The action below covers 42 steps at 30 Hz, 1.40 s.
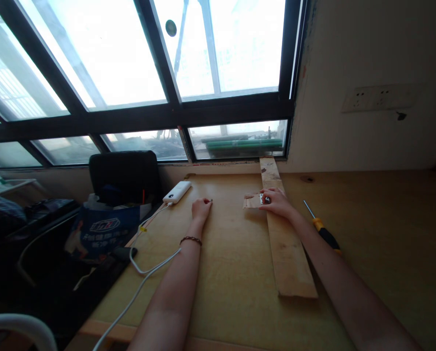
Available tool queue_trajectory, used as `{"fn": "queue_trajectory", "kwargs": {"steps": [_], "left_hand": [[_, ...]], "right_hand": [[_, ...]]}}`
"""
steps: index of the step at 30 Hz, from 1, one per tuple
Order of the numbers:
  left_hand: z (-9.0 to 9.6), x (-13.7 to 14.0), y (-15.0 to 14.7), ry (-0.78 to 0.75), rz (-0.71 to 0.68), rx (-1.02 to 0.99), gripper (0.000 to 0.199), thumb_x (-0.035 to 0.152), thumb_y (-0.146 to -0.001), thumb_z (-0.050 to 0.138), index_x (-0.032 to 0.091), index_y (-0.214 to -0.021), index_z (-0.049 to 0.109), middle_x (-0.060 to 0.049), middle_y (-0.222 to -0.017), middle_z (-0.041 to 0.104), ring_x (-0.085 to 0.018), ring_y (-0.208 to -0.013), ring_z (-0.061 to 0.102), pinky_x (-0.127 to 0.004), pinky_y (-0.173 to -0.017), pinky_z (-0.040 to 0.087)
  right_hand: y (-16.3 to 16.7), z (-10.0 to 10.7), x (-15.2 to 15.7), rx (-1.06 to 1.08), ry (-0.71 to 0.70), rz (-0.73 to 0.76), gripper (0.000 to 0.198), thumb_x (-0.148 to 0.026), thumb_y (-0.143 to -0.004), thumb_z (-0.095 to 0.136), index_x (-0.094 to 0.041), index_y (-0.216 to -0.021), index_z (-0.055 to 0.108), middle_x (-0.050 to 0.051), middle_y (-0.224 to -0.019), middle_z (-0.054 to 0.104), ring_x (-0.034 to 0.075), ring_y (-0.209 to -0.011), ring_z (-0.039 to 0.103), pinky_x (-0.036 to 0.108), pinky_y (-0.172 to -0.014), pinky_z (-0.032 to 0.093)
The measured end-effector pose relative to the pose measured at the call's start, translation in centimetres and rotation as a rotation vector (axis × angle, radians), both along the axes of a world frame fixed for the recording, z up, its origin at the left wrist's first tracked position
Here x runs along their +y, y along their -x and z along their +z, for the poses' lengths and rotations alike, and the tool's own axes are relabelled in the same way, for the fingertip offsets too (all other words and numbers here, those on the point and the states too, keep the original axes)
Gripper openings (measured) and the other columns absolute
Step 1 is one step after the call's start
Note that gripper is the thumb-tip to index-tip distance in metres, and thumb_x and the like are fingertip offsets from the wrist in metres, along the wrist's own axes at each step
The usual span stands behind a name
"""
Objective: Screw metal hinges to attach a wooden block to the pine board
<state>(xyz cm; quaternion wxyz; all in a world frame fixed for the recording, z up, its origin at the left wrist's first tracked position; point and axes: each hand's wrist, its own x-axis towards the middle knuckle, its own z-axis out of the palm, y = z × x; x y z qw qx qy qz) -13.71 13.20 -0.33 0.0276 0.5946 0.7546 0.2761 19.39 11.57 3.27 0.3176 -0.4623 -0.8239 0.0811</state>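
My left hand rests low over the table, its thumb and finger pinched together. A tiny dark thing shows at those fingertips, too small to name. My right hand is closed on a small wooden piece that sticks out to the left of a long wooden board. A small shiny metal plate with holes lies against that piece under my right fingers, which partly hide it. The long board lies flat beneath my right hand, running away towards the window.
A screwdriver with a yellow and black handle lies right of the board. On the left are a white power bank and its white cable. Beyond the table's left edge stand a black chair and a blue bag.
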Motion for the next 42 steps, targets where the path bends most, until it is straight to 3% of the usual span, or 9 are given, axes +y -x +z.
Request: {"fn": "queue_trajectory", "kwargs": {"steps": [7, 18, 34, 39, 42], "left_hand": [[0.5, -0.3, -1.1, 0.056, 0.003, 0.045, 0.026, 0.039, -0.075, 0.055, 0.018, -0.082, 0.067, -0.008, -0.088, 0.069, -0.021, -0.082, 0.063, -0.026, -0.068, 0.044], [0.2, -0.3, -4.8, 0.059, 0.027, 0.056, 0.023, 0.035, -0.076, 0.051, 0.017, -0.080, 0.066, -0.012, -0.089, 0.067, -0.024, -0.083, 0.062, -0.031, -0.067, 0.045], [-0.3, -0.3, -5.0, -0.032, -0.011, 0.070, 0.031, 0.045, -0.074, 0.054, 0.016, -0.080, 0.061, -0.011, -0.089, 0.062, -0.023, -0.083, 0.058, -0.031, -0.071, 0.044], [0.8, -1.2, -7.7, -0.322, -0.124, -0.112, 0.033, 0.046, -0.083, 0.044, 0.015, -0.084, 0.055, -0.010, -0.089, 0.060, -0.019, -0.085, 0.057, -0.030, -0.079, 0.043], [0.7, -1.8, -11.1, -0.301, -0.159, -0.432, 0.031, 0.047, -0.082, 0.045, 0.016, -0.080, 0.053, -0.008, -0.078, 0.061, -0.016, -0.073, 0.058, -0.028, -0.070, 0.044]], "right_hand": [[0.0, 0.1, -0.1, -0.004, 0.005, 0.005, 0.019, -0.037, -0.060, 0.074, -0.024, -0.066, 0.060, 0.000, -0.109, 0.063, 0.027, -0.106, 0.047, 0.044, -0.092, 0.030], [0.0, 0.2, -0.2, -0.005, 0.004, 0.005, 0.019, -0.037, -0.060, 0.074, -0.024, -0.065, 0.061, 0.000, -0.108, 0.064, 0.027, -0.106, 0.047, 0.045, -0.093, 0.030], [0.0, 0.2, -0.2, -0.011, -0.002, -0.004, 0.019, -0.037, -0.060, 0.073, -0.024, -0.066, 0.061, -0.001, -0.110, 0.063, 0.027, -0.106, 0.048, 0.045, -0.092, 0.031], [0.0, 0.2, -0.2, -0.001, 0.005, -0.007, 0.020, -0.038, -0.060, 0.073, -0.024, -0.067, 0.061, 0.000, -0.112, 0.062, 0.028, -0.107, 0.047, 0.047, -0.093, 0.029], [0.0, 0.1, -0.1, -0.004, 0.007, -0.010, 0.020, -0.038, -0.060, 0.073, -0.024, -0.067, 0.061, 0.000, -0.111, 0.063, 0.027, -0.107, 0.047, 0.047, -0.094, 0.029]]}}
